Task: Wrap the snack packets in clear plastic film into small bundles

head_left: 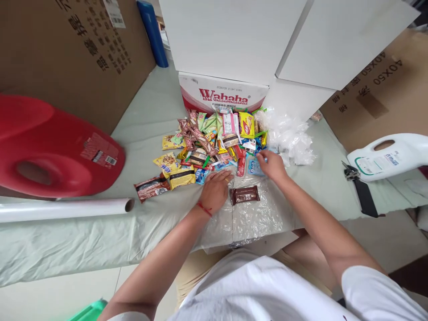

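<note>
My left hand (216,191) lies with fingers stretched out at the front of a heap of wrapped snacks (203,157), over the edge of a clear plastic bag (257,218). A red cord circles its wrist. My right hand (273,165) is closed, its thumb and fingers at the edge of a light blue snack packet (253,166). Its fingertips are partly hidden. Between my hands, a dark brown wrapped bar (244,195) rests on the flat plastic bag. A narrow red packet (240,164) lies just left of the light blue one.
Crumpled clear bags (290,138) sit right of the heap, a Wahaha carton (224,92) behind it. A red jug (60,147) and white roll (67,209) are left. A white bottle (391,156) and keys (351,172) are right, between cardboard boxes (377,89).
</note>
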Available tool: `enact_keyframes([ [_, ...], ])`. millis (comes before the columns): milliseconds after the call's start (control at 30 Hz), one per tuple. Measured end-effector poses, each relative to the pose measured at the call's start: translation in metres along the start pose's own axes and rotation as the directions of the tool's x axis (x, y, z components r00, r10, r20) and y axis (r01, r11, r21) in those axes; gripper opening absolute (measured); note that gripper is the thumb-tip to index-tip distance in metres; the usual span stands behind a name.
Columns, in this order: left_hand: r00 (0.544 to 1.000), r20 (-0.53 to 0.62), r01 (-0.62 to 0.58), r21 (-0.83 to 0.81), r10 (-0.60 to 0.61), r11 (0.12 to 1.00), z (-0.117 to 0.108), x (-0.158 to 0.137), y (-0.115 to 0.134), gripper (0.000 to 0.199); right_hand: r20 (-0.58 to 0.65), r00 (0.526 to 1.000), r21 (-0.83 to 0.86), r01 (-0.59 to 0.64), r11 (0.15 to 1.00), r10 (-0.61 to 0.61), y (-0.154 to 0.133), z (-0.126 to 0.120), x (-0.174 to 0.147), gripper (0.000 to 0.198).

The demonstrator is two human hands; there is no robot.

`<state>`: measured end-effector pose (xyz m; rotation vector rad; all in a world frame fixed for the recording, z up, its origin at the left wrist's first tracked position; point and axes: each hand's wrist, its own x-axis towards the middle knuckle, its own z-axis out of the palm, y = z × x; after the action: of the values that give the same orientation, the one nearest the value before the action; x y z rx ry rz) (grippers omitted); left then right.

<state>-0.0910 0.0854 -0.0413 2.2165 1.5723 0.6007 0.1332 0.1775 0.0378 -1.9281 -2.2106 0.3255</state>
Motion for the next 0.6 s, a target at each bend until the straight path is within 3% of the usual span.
enact_keyframes([
  [100,1.0,0.003,-0.009,0.025,0.009,1.0,0.0,0.001,0.0,0.051,-0.008,0.98,-0.07,-0.201,0.977,0.201,-0.02,0.017,0.055,0.051],
  [233,1.0,-0.012,-0.027,0.038,0.027,0.999,-0.001,0.0,0.0,0.05,-0.062,0.958,-0.101,-0.284,0.953,0.279,-0.047,0.039,0.087,0.07],
  [467,0.999,-0.026,-0.026,0.031,0.027,0.999,-0.001,0.0,0.002,0.045,0.044,0.968,-0.188,-0.235,0.954,0.247,-0.032,0.025,0.075,0.057],
  [600,0.999,-0.043,-0.028,0.021,0.029,0.999,0.001,0.001,0.002,0.044,0.017,0.995,-0.33,-0.086,0.94,0.097,-0.037,0.005,0.052,0.048],
])
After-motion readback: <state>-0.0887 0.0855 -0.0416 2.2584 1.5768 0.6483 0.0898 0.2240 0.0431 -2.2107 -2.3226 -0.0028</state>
